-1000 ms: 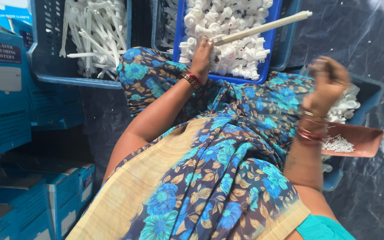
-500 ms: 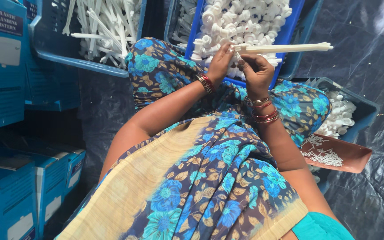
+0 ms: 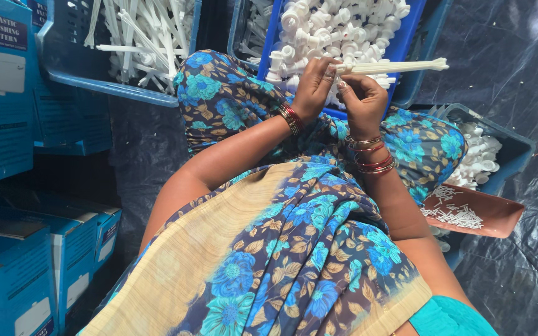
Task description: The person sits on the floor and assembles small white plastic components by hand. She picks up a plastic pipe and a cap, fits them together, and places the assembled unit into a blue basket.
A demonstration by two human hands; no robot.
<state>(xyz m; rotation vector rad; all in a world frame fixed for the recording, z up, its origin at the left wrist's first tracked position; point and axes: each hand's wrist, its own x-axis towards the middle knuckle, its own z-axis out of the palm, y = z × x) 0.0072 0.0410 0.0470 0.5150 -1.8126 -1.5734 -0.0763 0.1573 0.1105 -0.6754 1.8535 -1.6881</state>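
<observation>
My left hand (image 3: 314, 87) and my right hand (image 3: 363, 102) meet above my lap, both gripping one end of a long white plastic rod (image 3: 400, 65) that points to the right. Behind them a blue crate (image 3: 406, 56) is heaped with white plastic fittings (image 3: 344, 28). My blue flowered garment (image 3: 294, 249) covers my knees below the hands.
A blue basket (image 3: 94, 68) of long white rods sits at upper left. At right stand a blue bin (image 3: 505, 146) of white caps and a brown tray (image 3: 499, 214) of small white pins. Blue cartons (image 3: 7, 124) are stacked along the left. Dark plastic sheeting (image 3: 518, 74) covers the floor.
My right hand came from the bin at right to join my left hand on the rod. The rod swung down to lie level in front of me.
</observation>
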